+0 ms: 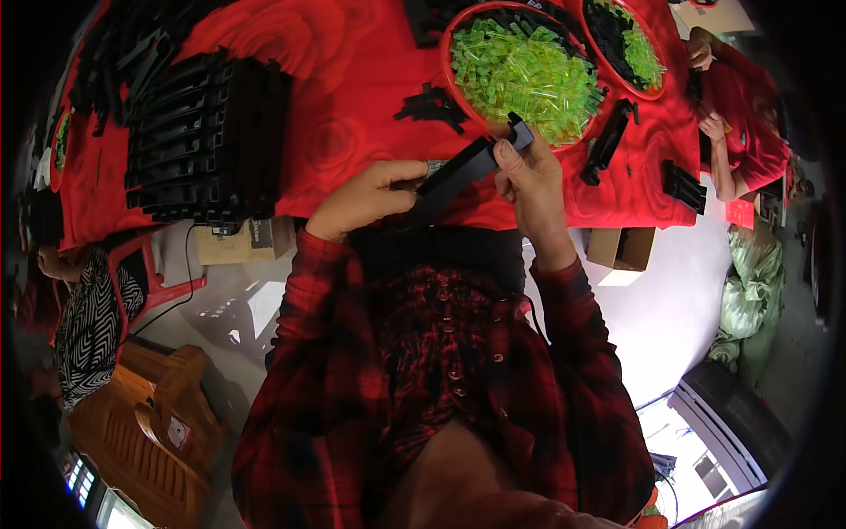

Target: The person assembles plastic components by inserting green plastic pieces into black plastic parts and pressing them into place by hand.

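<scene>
Between my hands, at the table's near edge, a long black plastic housing [458,176] is held at a slant, its right end raised. My left hand [370,196] grips the lower left end with fingers and thumb. Around the upper right end, my right hand [531,181] is closed, its thumb pressed near the tip. Just beyond lies a red-rimmed basin [448,66] heaped with bright green translucent plastic pieces [520,75] and some black parts. Left of the basin, a small pile of black parts [432,108] rests on the red cloth.
A tall stack of black housings [207,137] stands at the left, with loose black strips [123,70] behind. More black parts [608,145] lie on the right. A second basin [656,93] sits far right, near a person in red [745,115]. Below are cardboard boxes [621,251] and a wooden chair [145,423].
</scene>
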Demonstrator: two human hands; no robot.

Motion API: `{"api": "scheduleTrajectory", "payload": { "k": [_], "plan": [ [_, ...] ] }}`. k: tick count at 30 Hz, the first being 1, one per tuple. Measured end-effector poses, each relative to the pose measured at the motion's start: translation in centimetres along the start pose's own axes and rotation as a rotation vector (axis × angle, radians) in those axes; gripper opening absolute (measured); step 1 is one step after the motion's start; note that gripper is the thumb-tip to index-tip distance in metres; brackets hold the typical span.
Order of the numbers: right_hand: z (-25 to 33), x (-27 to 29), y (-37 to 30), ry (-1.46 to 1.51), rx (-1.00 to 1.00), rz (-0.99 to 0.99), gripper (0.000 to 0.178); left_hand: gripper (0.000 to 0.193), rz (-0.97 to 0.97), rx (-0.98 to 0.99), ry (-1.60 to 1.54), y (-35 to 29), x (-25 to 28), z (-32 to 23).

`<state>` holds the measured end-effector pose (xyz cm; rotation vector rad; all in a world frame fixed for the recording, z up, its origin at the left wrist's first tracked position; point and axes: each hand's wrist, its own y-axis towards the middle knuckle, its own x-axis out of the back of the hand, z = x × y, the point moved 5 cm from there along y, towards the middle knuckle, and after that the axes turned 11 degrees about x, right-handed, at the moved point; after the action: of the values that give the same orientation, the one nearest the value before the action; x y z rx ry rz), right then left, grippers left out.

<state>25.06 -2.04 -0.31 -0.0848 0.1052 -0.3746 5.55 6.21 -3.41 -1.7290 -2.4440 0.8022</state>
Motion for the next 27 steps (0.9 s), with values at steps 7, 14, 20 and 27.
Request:
{"api": "scheduleTrajectory", "payload": {
  "k": [7, 14, 20, 27],
  "plan": [
    [-0.4, 1.3, -0.1, 0.509, 0.149, -0.210, 0.022, 0.108, 0.350, -0.295, -0.902, 1.5, 0.8, 1.5],
    [0.0, -2.0, -2.1, 0.062, 0.326, -0.069, 0.032, 0.067, -0.028, -0.451, -1.038, 4.2, -0.8, 1.1],
    [2.5, -3.1, -1.6, -0.520, 0.616, 0.231, 0.040, 0.052, -0.098, -0.389, -1.379, 4.8, 1.5, 3.1],
    [5.7, 2.7, 7.2, -1.066, 0.916, -0.219, 0.015, 0.048, 0.078, -0.355, -1.256, 5.2, 0.8, 3.7]
  ]
}}
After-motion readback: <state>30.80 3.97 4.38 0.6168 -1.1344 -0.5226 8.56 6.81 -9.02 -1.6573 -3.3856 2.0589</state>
